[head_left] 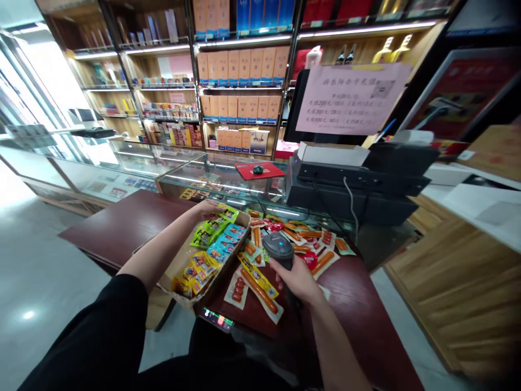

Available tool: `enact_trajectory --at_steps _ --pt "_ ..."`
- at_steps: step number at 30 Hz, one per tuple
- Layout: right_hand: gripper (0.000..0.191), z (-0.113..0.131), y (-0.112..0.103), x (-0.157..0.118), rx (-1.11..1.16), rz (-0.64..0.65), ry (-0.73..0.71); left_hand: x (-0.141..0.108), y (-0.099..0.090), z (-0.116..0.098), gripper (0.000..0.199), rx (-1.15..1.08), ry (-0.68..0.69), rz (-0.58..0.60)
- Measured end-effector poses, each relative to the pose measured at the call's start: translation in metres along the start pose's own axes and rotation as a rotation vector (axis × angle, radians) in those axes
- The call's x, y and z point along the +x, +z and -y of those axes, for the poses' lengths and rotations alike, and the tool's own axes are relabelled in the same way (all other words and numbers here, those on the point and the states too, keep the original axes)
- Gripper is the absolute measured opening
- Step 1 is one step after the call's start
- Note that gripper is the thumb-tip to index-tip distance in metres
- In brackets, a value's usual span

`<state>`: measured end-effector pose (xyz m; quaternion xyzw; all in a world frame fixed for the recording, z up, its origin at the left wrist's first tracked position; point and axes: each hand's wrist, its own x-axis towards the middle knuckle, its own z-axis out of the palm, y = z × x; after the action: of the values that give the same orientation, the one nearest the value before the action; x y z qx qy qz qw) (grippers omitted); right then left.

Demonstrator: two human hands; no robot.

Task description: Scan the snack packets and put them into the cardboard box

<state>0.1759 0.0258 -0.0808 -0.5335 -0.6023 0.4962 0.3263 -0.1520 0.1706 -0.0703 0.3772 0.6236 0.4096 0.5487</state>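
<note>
My right hand (299, 277) is wrapped round the handle of a dark barcode scanner (278, 247), whose head is over the packets on the table. At the far side of an open cardboard box (173, 266), my left hand (209, 209) has its fingers closed on the edge of a green snack packet (228, 214). Inside the box lie more green packets (205, 233), a row of blue packets (223, 241) and yellow packets (197, 271). Sealed sausages (260, 290) and a yellow stick packet (258, 276) lie loose beside the scanner.
Many more packaged sausages (323, 263) are spread over the dark red table (354, 309). A phone (217, 319) lies at the near edge. Behind are a glass counter (191, 174), a red mat (268, 170) and a register with a paper sign (350, 100). Shelves line the wall.
</note>
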Motion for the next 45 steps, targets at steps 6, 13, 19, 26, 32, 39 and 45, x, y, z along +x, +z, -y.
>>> enact_trajectory --at_steps 6,13,19,26,32,39,45 --pt "0.026 0.008 0.013 0.006 -0.019 -0.012 0.016 0.014 -0.026 0.017 0.029 0.065 -0.026 -0.130" --pt "0.028 0.004 0.022 0.014 -0.041 -0.010 0.027 0.025 -0.033 0.027 0.028 0.459 0.199 -0.256" --pt "0.028 0.006 0.024 0.014 -0.092 0.014 0.043 0.020 -0.048 0.020 0.036 0.651 0.320 -0.376" --pt "0.026 0.001 0.013 0.008 -0.082 -0.015 0.025 0.012 -0.003 0.008 0.038 0.703 0.418 -0.246" --pt "0.029 -0.023 -0.017 -0.006 -0.079 -0.080 0.012 0.007 0.086 -0.008 0.042 0.829 0.468 -0.083" --pt "0.033 -0.048 -0.060 -0.032 -0.029 -0.240 0.029 0.017 0.197 -0.005 0.038 0.919 0.570 0.092" --pt "0.032 -0.055 -0.091 -0.056 -0.033 -0.331 0.043 0.031 0.264 0.010 0.045 1.130 0.643 0.123"
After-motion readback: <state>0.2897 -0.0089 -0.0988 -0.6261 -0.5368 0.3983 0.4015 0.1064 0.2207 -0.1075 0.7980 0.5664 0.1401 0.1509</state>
